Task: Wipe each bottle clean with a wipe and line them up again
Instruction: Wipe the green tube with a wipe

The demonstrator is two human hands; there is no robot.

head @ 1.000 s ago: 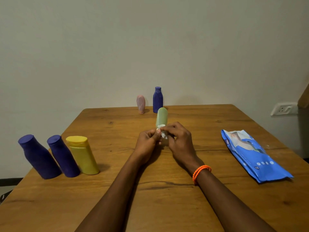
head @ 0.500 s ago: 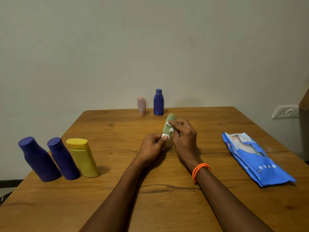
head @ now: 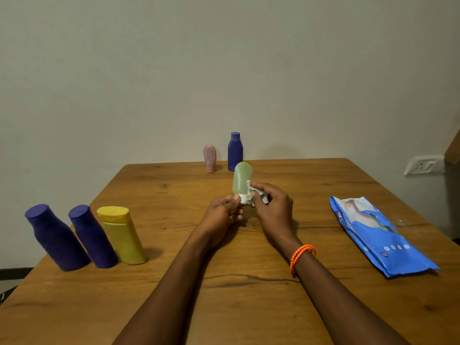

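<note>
From the head view, my left hand (head: 225, 211) pinches the white cap end of the green bottle (head: 242, 177), which stands cap-down above my fingers, off the table (head: 249, 295). My right hand (head: 272, 207) presses a crumpled wipe (head: 256, 194) against its lower side, fingers curled round the cloth. I judge the bottle light, smooth, perhaps slick when damp; gripping the cap seems surest.

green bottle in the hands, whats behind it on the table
Behind the green bottle, at the table's far edge, stand a blue bottle and a pink bottle. The green bottle covers the blue one's lower right corner.
</note>
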